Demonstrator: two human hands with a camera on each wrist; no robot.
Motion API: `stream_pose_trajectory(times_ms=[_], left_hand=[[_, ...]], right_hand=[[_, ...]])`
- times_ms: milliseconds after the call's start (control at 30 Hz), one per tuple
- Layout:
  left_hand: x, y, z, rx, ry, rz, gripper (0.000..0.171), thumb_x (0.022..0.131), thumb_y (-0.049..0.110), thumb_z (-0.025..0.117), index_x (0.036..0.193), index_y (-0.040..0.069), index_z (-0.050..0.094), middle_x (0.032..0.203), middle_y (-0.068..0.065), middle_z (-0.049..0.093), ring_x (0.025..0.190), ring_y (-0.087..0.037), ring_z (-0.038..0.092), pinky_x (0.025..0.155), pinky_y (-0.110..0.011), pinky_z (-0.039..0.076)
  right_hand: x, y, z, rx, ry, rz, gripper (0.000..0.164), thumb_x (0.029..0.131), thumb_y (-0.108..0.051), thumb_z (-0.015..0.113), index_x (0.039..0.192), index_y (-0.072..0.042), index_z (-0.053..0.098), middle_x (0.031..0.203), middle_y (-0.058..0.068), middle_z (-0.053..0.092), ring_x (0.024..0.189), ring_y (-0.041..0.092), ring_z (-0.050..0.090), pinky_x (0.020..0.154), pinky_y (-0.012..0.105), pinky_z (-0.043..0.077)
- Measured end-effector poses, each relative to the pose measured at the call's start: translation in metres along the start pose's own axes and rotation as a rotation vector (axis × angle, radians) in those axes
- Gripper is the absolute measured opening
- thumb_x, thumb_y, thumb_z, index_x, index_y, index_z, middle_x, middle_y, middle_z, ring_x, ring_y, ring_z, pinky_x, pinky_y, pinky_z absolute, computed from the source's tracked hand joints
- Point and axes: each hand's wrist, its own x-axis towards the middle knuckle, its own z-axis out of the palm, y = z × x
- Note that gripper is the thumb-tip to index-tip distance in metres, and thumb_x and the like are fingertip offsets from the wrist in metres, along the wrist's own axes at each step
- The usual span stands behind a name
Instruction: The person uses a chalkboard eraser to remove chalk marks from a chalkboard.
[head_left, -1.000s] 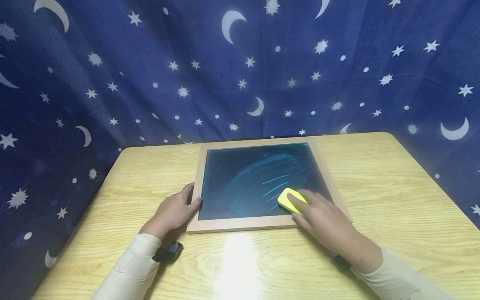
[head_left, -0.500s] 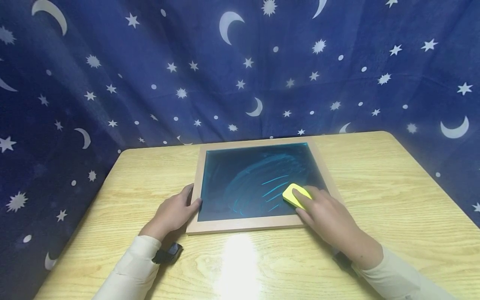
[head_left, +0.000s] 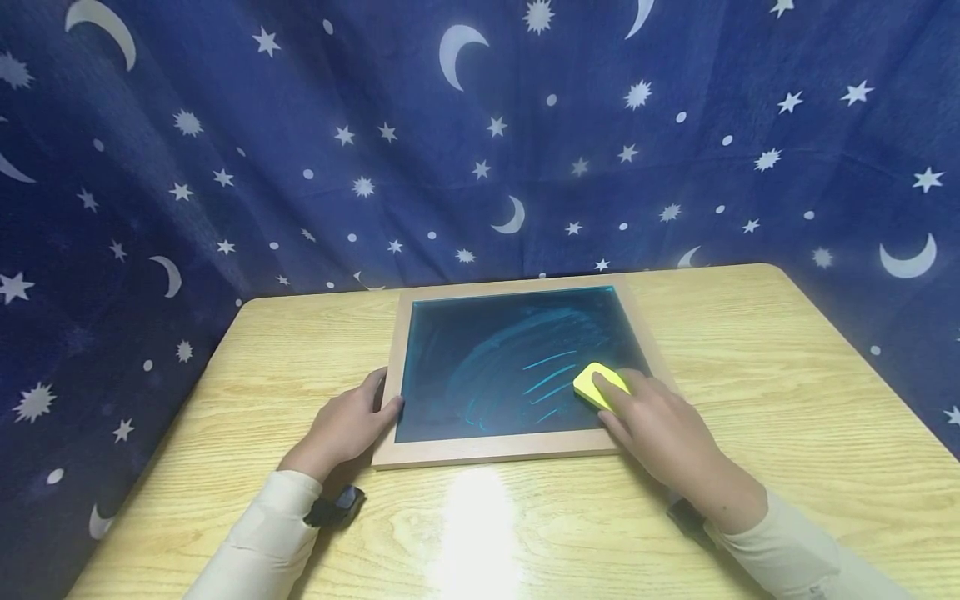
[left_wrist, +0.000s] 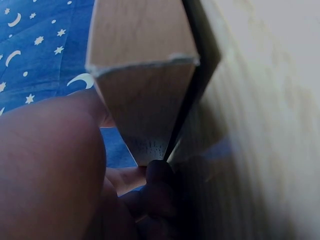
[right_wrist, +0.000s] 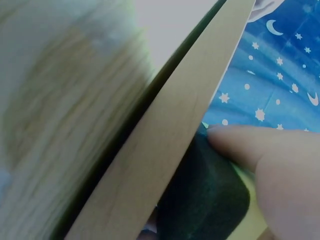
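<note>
A dark chalkboard (head_left: pixel 450 333) in a pale wooden frame (head_left: pixel 480 451) lies on the table. Several bright blue chalk strokes (head_left: pixel 550 360) and a smeared haze mark its surface. My left hand (head_left: pixel 341 429) grips the frame's left side, thumb on top; the left wrist view has its fingers (left_wrist: pixel 159 192) at the frame's edge. Over the board's right part, my right hand (head_left: pixel 663 425) holds a yellow chalkboard eraser (head_left: pixel 592 382), index finger along its top. In the right wrist view the eraser's dark felt (right_wrist: pixel 205 195) shows past the frame. Whether the felt touches the board, I cannot tell.
The light wood table (head_left: pixel 780 367) extends around the board on every side. A dark blue curtain (head_left: pixel 420 100) with moons and stars hangs behind the table and along its left. A black wrist strap (head_left: pixel 335 506) sits at the left wrist.
My right hand has slid the eraser to the right and slightly away from me, uncovering more of the lower chalk strokes. The left hand stays in place on the frame.
</note>
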Motion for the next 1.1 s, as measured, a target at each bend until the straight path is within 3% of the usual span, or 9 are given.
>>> stream_pose_trajectory(times_ms=[167,500,1100], left_hand=[[0.0004,0.0002,0.0013,-0.001,-0.005,-0.005,0.066,0.102,0.043,0.046,0.155,0.006,0.033,0.135,-0.026,0.061,0.111,-0.041,0.066,0.083,-0.055,0.051],[0.0023,-0.0011,0.0019,0.004,0.0,0.001,0.066,0.102,0.044,0.045,0.155,0.007,0.032,0.134,-0.025,0.062,0.108,-0.04,0.067,0.083,-0.055,0.051],[0.0021,-0.0004,0.0018,0.008,-0.001,-0.003,0.066,0.102,0.043,0.045,0.155,0.006,0.032,0.134,-0.026,0.061,0.11,-0.041,0.066,0.084,-0.055,0.051]], right_hand=[[0.0007,0.0003,-0.001,0.0,-0.021,0.024,0.051,0.089,-0.023,0.074,0.135,-0.008,0.061,0.125,0.025,0.064,0.108,0.043,0.066,0.084,0.057,0.055],[0.0014,-0.0005,-0.0005,0.03,0.025,0.027,0.042,0.087,-0.022,0.073,0.124,-0.005,0.064,0.119,0.022,0.067,0.101,0.041,0.067,0.083,0.054,0.055],[0.0004,-0.0069,-0.0002,0.051,0.069,-0.102,0.045,0.086,-0.023,0.075,0.127,-0.006,0.068,0.125,0.024,0.065,0.103,0.041,0.067,0.086,0.054,0.055]])
